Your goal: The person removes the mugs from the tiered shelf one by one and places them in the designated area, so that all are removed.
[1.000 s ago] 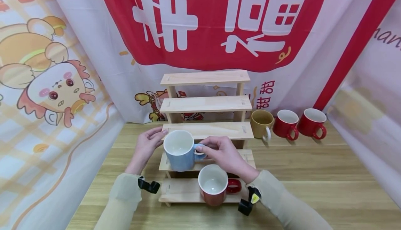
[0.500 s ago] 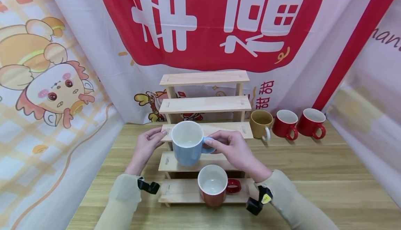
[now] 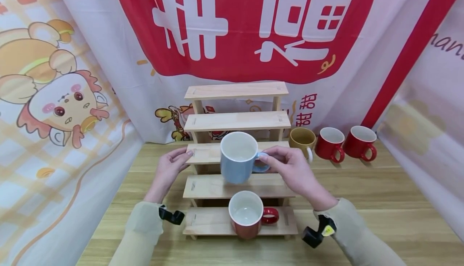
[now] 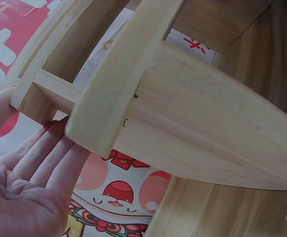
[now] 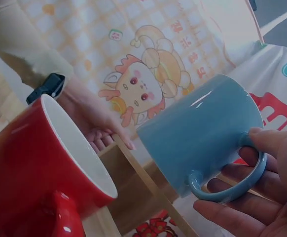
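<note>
My right hand point(image 3: 291, 167) pinches the handle of a light blue mug point(image 3: 236, 171), white inside. The mug hangs upright in front of the third step of a wooden stepped shelf point(image 3: 208, 153). In the right wrist view the blue mug point(image 5: 202, 133) has the thumb on top of its handle and fingers through and under it. My left hand point(image 3: 169, 169) grips the left end of that third step, thumb on top; in the left wrist view its fingers point(image 4: 54, 170) reach beneath the board. A red mug point(image 3: 246, 225), handle to the right, stands on the lowest step.
Right of the shelf, against the back cloth, a tan mug point(image 3: 302, 143) with a white handle stands beside a red mug point(image 3: 328, 145) and another red mug point(image 3: 359, 143). Printed cloth point(image 3: 72, 177) walls in the wooden table point(image 3: 362, 201) at left, back and right.
My right hand has lifted the blue mug off the second step's left part and carried it right and up. My left hand stays on the shelf's end.
</note>
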